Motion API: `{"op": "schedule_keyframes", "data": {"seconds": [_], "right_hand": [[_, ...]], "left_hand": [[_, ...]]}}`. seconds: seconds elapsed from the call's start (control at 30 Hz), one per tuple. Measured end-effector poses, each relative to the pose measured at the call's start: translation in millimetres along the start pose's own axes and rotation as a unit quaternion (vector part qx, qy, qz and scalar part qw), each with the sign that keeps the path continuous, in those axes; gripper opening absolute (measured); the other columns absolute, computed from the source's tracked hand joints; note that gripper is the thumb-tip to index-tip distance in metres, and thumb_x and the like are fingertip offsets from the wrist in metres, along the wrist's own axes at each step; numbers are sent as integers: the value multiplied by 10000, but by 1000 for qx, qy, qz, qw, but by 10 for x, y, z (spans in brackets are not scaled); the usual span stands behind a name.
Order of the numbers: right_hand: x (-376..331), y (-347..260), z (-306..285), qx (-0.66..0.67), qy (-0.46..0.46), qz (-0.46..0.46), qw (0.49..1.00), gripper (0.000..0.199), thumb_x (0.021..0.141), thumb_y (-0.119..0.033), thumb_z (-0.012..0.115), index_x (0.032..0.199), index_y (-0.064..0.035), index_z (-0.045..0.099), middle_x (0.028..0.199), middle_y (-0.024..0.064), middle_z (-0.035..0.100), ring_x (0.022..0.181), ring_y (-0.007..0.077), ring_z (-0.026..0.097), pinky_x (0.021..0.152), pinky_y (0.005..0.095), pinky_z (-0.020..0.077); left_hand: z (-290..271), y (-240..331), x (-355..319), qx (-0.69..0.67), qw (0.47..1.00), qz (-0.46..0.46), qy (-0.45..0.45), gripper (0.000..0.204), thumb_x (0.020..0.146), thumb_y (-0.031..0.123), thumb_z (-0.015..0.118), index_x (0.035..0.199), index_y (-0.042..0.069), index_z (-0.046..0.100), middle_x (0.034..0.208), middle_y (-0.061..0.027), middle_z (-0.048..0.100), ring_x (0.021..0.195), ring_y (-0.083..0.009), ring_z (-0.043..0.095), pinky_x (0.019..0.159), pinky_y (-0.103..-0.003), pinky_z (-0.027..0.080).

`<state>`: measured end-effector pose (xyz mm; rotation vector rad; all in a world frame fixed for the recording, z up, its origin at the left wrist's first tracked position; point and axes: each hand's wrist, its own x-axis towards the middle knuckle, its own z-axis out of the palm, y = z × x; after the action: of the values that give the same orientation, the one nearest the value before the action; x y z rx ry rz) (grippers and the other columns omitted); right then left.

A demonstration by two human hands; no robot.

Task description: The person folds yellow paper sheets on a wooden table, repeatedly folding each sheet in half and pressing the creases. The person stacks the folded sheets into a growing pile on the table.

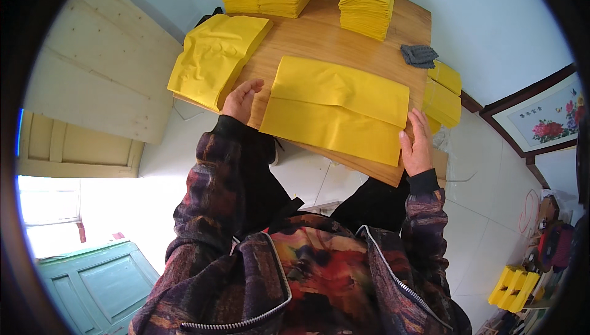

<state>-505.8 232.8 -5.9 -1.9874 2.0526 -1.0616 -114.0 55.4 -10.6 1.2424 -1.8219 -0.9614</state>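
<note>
I can see both arms come up from the bottom of the frame, sleeved to the wrists. The left arm (pixel 209 169) slants up, left of centre, and the left hand (pixel 241 101) sits loosely curled, its fingers (pixel 255 85) bent toward the right. The right arm (pixel 424 218) rises on the other side; the right hand (pixel 419 144), a little lower in the frame, points upward, fingers nearly straight, thumb (pixel 405 141) apart at its left.

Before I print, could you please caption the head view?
Left hand and right hand flank yellow paper on a wooden table.
</note>
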Motion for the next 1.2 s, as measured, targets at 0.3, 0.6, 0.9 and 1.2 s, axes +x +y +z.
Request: {"op": "schedule_keyframes", "data": {"seconds": [0.3, 0.6, 0.9, 1.2], "right_hand": [[242, -257, 106, -49, -25, -34, 998, 514, 749, -5, 621, 1250, -4, 502, 1361, 163, 442, 1278, 345, 403, 1051, 402, 350], [523, -224, 342, -148, -153, 22, 977, 592, 738, -28, 581, 1315, -56, 447, 1402, 125, 403, 1335, 305, 333, 1082, 417, 290], [393, 71, 412, -148, -56, -3, 987, 483, 791, -51, 552, 1272, -66, 504, 1382, 101, 438, 1312, 302, 368, 1058, 446, 306], [475, 238, 342, -203, -102, -55, 972, 452, 836, -15, 491, 1281, -89, 517, 1389, 78, 451, 1284, 290, 418, 1022, 405, 373]], "left_hand": [[862, 674, 105, 287, 913, 261, -121, 541, 806, 211, 653, 1320, 161, 490, 1450, -69, 378, 1358, -287, 320, 1100, -439, 281], [1400, 627, 291, 388, 881, 209, -173, 651, 859, 476, 561, 1425, 218, 370, 1521, -58, 266, 1407, -266, 225, 1132, -475, 172], [1417, 544, 258, 408, 870, 225, -160, 584, 885, 553, 488, 1415, 332, 381, 1530, -64, 246, 1419, -281, 191, 1134, -523, 122], [1411, 557, 250, 407, 870, 236, -148, 602, 869, 530, 531, 1414, 317, 390, 1538, -56, 231, 1415, -294, 200, 1133, -519, 135]]}}
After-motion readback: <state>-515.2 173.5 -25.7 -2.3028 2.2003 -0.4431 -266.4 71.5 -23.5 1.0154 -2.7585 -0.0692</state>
